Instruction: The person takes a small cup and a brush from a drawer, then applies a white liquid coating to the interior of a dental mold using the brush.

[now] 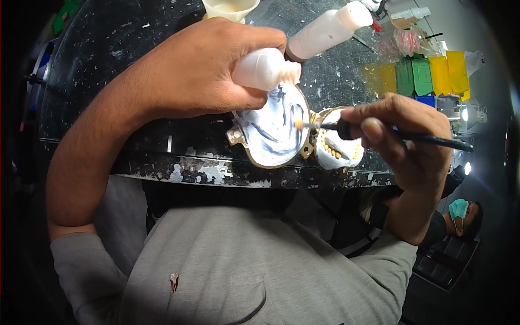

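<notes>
Over grooved white mould (273,138), slender brush (343,129).

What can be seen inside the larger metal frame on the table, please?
Inside the metal frame is a bluish-white filling with curved grooves. The brush hides a little at right. The left hand and white bottle cover the upper left; that part cannot be seen.

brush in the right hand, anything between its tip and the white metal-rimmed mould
Nothing visible: the brush ends over the right of the mould, contact unclear. The white bottle in the left hand is near the far edge, apart from the tip.
</notes>
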A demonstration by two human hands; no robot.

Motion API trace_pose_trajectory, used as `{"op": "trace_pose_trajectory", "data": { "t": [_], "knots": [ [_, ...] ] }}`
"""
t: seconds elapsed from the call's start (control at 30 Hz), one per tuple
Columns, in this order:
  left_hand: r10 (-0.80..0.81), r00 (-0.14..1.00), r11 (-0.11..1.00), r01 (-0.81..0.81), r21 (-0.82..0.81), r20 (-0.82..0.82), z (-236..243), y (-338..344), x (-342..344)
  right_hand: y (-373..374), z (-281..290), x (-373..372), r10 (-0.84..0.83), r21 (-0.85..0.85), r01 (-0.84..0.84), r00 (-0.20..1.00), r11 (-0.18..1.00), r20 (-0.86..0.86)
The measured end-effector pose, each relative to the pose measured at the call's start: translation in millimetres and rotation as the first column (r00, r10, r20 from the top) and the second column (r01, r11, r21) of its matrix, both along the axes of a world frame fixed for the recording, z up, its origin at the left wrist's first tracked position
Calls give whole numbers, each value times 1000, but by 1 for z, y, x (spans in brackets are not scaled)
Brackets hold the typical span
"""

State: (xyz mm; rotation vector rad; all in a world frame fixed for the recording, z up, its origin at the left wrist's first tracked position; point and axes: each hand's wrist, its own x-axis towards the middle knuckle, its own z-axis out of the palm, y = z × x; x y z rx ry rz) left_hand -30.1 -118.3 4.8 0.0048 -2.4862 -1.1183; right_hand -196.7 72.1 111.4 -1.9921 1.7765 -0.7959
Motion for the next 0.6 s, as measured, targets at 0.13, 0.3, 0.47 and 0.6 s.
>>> {"op": "trace_pose_trajectory", "data": {
  "t": [0.13, 0.3, 0.47, 0.6],
  "knots": [
    [-9, 1000, 1000, 9, -8, 12, 2, 0, -1, 3, -9, -12, 66, -16, -65, 997, 998, 31],
    [-9, 1000, 1000, 9, 7, 14, 1, -1, 1, 9, -2, -3, -2, 38, 3, 999, 999, -45],
    [-16, 999, 1000, 16, 9, 32, 3, -1, 0, 11, -9, 5, -28, -85, 13, 985, 996, -170],
    [-14, 1000, 1000, 14, 17, 19, 3, 1, 0, 11, 1, 19, -43, -22, 39, 978, 999, -206]
  ]
}}
